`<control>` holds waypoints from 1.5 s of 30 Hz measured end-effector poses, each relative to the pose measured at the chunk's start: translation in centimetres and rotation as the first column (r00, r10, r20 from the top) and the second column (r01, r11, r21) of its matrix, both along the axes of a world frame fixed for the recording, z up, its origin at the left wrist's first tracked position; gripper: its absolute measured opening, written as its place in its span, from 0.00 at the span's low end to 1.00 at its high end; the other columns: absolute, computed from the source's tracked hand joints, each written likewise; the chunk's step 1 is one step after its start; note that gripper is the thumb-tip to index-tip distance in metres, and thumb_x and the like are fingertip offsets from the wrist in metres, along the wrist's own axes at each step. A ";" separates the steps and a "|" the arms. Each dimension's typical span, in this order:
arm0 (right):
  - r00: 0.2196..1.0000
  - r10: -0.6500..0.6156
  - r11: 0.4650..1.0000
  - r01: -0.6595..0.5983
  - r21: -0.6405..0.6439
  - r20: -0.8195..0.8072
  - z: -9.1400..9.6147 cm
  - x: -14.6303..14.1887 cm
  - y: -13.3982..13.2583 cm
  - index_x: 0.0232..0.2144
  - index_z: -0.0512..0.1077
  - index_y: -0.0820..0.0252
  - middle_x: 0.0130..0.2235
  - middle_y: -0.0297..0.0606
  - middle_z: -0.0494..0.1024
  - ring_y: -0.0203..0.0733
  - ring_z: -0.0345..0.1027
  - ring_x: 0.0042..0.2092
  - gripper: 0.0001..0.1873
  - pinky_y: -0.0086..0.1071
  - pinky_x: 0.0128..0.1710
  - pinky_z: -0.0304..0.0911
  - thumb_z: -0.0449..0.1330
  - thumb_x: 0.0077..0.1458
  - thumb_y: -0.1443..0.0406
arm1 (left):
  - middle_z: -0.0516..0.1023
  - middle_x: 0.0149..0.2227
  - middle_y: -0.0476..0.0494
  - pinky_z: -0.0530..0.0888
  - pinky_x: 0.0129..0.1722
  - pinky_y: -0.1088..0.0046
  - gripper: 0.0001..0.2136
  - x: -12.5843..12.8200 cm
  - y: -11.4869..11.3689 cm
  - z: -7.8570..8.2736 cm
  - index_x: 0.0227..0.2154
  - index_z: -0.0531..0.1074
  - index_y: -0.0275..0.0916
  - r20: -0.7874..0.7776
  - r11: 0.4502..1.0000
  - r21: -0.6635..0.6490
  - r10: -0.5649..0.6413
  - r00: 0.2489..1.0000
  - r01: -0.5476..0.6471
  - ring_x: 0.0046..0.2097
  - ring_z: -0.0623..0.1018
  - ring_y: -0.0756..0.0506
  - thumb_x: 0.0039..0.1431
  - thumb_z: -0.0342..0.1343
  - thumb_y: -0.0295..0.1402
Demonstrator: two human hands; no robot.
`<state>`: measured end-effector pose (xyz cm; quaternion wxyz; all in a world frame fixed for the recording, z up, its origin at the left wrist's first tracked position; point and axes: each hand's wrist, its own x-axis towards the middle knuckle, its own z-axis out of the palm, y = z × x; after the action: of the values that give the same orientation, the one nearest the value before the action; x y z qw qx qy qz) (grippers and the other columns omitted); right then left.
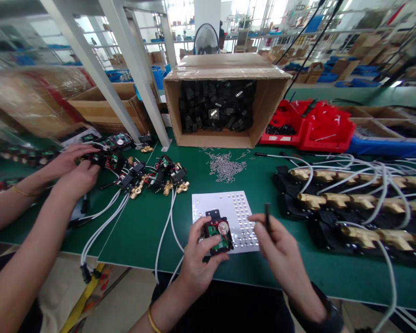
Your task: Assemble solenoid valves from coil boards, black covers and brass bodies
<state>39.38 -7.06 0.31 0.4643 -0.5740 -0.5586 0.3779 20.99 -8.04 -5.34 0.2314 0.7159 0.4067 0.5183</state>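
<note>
My left hand [201,256] grips a small black housing [230,241] with a green circuit board, red wires and a pale round part inside. Its thumb lies across the board. Beneath the housing is a white sheet [203,200] carrying rows of small shiny round pieces [241,215]. At the sheet's right edge, my right hand [279,247] is closed around a slim black tool [267,217] that sticks up between the fingers. Its tip and exact kind cannot be made out. The right index fingertip is near the round pieces, apart from the housing.
A pile of small metal pins [227,166] lies ahead, before a cardboard box [227,67] of black parts. Brass fittings [364,236] with white cables fill the right; red bins [327,127] stand behind. A co-worker's hands [78,169] handle assemblies at left, near wired units [162,173].
</note>
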 end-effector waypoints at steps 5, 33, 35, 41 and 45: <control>0.914 0.398 0.902 -0.405 -0.148 -0.074 -1.2 -1.2 1.4 0.53 0.65 0.57 0.50 0.41 0.72 0.46 0.61 0.54 0.25 0.43 0.57 0.52 0.57 0.52 0.63 | 0.58 0.56 0.39 0.64 0.56 0.56 0.23 -0.9 -1.0 -0.2 0.50 0.59 0.45 -0.081 0.999 -0.001 -0.036 0.996 0.036 0.58 0.61 0.40 0.52 0.58 0.24; 0.874 0.465 0.855 -0.485 -0.186 -0.139 -0.9 -1.6 2.6 0.34 0.73 0.60 0.34 0.36 0.76 0.39 0.67 0.35 0.09 0.32 0.36 0.62 0.59 0.50 0.62 | 0.70 0.34 0.45 0.73 0.36 0.74 0.03 -1.8 1.8 6.1 0.23 0.66 0.36 0.220 0.769 -0.632 0.057 0.974 0.098 0.37 0.74 0.48 0.46 0.55 0.26; 0.868 0.495 0.849 -0.494 -0.188 -0.041 -0.2 -1.7 3.3 0.29 0.71 0.61 0.28 0.34 0.74 0.35 0.65 0.29 0.06 0.29 0.29 0.59 0.58 0.50 0.63 | 0.70 0.34 0.45 0.72 0.36 0.74 0.03 -1.6 1.9 6.2 0.23 0.66 0.36 0.248 0.756 -0.644 0.064 0.967 0.116 0.36 0.74 0.48 0.46 0.55 0.26; 0.704 0.622 0.781 -0.589 -0.206 0.343 2.6 -2.4 5.8 0.20 0.64 0.61 0.20 0.27 0.65 0.31 0.55 0.23 0.07 0.26 0.23 0.48 0.58 0.47 0.66 | 0.69 0.29 0.49 0.68 0.32 0.77 0.05 -1.2 2.5 6.6 0.21 0.65 0.36 0.253 0.746 -0.658 0.090 0.963 0.103 0.32 0.71 0.50 0.44 0.57 0.27; 0.627 0.648 0.749 -0.627 -0.213 0.433 3.9 -2.7 7.5 0.19 0.61 0.60 0.20 0.27 0.63 0.30 0.54 0.23 0.09 0.27 0.23 0.46 0.58 0.46 0.66 | 0.69 0.25 0.51 0.65 0.31 0.77 0.05 -1.1 3.8 6.5 0.20 0.66 0.35 0.243 0.755 -0.651 0.114 0.963 0.076 0.29 0.69 0.51 0.42 0.58 0.28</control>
<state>36.69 0.45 4.17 0.1345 -0.4235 -0.8140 0.3742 19.89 -4.27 1.12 0.5146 0.5084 0.5344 0.4372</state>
